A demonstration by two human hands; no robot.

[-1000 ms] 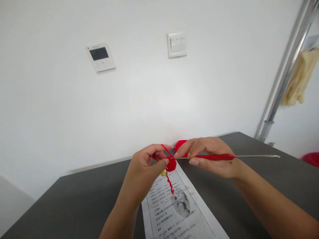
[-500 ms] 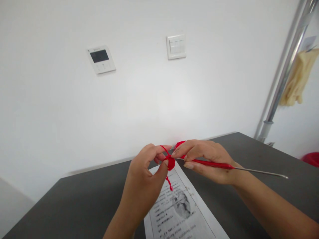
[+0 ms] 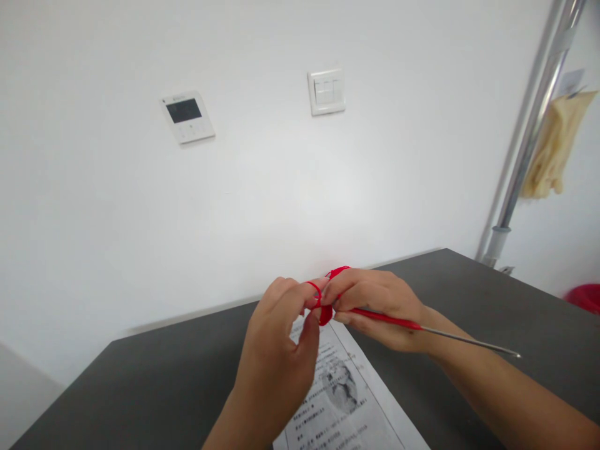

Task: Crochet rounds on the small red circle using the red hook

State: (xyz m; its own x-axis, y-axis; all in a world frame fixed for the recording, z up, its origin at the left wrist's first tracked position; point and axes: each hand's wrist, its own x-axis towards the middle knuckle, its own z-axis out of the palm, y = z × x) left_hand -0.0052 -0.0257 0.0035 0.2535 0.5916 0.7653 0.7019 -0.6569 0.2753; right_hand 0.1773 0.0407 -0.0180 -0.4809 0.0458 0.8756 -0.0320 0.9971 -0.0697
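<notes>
A small red crochet piece [image 3: 325,314] is pinched between the thumb and fingers of my left hand [image 3: 284,344]. Red yarn [image 3: 315,287] loops over that hand's raised index finger. My right hand [image 3: 384,306] grips a crochet hook [image 3: 394,320] by its red handle, with the bare metal end sticking out past the wrist. The hook's working tip meets the crochet piece but is hidden by my fingers. Behind my right hand, part of a red yarn ball [image 3: 338,271] shows.
Under my hands a printed sheet [image 3: 347,390] with a dark picture lies on the dark grey table [image 3: 173,375]. The white wall behind carries a control panel [image 3: 187,117] and a light switch [image 3: 326,92]. Right of the table are a metal pole [image 3: 529,137], yellowish gloves [image 3: 555,147] and a red object [image 3: 584,297].
My hands have drawn closer together around the crochet piece, and the hook's free end has swung slightly left and down. The dangling yarn tail is now hidden. The view has shifted a little.
</notes>
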